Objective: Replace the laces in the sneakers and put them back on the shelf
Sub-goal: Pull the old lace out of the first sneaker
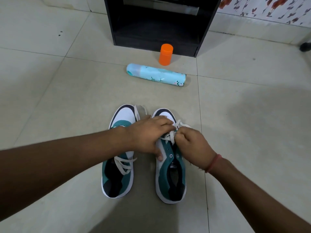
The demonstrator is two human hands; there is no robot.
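Two teal, white and black sneakers stand side by side on the tiled floor, toes pointing away from me. The left sneaker (117, 175) has a loose white lace across its tongue. My left hand (148, 133) reaches over it and holds the right sneaker (170, 179) by its upper, thumb pressed on the white side. My right hand (191, 145) pinches the white lace (172, 135) at the right sneaker's front eyelets. The upper eyelets of that shoe are bare. The black shelf (158, 24) stands ahead, its lower compartment holding nothing I can see.
A light blue spray can (156, 75) lies on its side between the sneakers and the shelf. An orange capped container (166, 54) stands upright just in front of the shelf's base. A floral-patterned wall is at the far right.
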